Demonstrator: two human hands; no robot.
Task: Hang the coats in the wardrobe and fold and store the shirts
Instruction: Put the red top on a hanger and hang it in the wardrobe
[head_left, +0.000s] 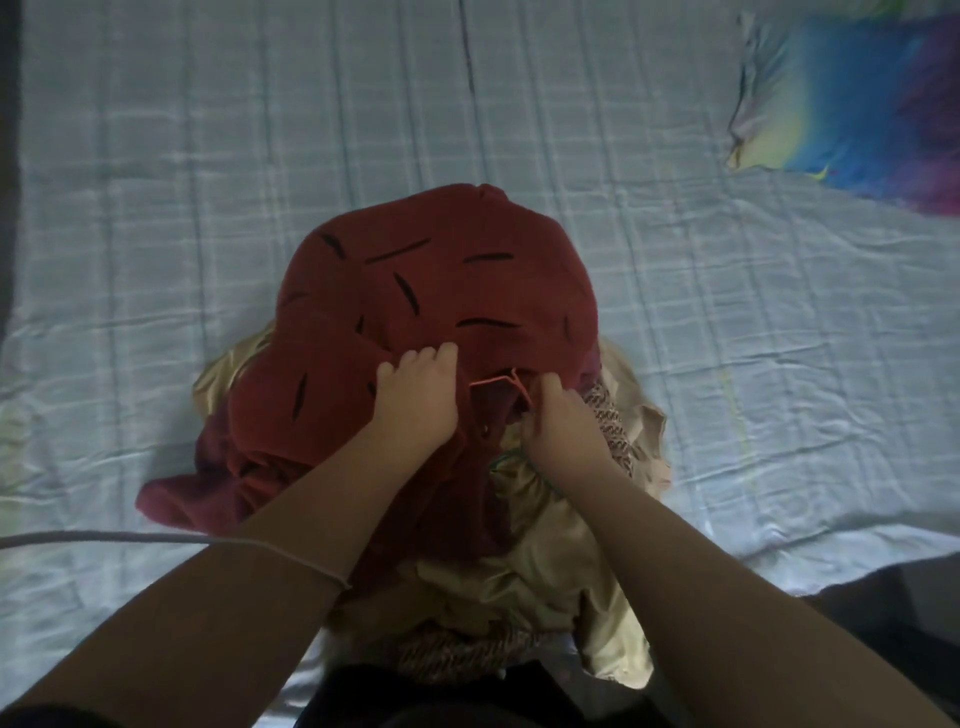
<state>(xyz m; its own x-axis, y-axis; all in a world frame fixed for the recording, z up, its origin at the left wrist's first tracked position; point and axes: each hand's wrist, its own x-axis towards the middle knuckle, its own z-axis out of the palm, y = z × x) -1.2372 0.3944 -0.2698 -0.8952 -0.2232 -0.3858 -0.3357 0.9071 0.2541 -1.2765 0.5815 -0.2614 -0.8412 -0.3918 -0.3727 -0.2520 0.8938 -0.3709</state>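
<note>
On the bed, the red coat, judged soft and bulky, is being gripped at the collar by the left hand, and the thin hanger by the right hand.

A: What covers the bed?
B: A pale blue bedsheet with a checked pattern of lighter lines. It is creased in many places, most of all toward the right.
A: Anything in the far corner?
B: A pillow at the upper right, its case bright blue, yellow-green and purple. It lies on the sheet and is cut off by the edge of view.
A: And that line at the lower left?
B: A thin grey cord, coming in from the left edge and running rightward.
A: The dark patches?
B: A dark strip down the left edge and a dark shape at the lower right. I cannot tell what either is.
</note>
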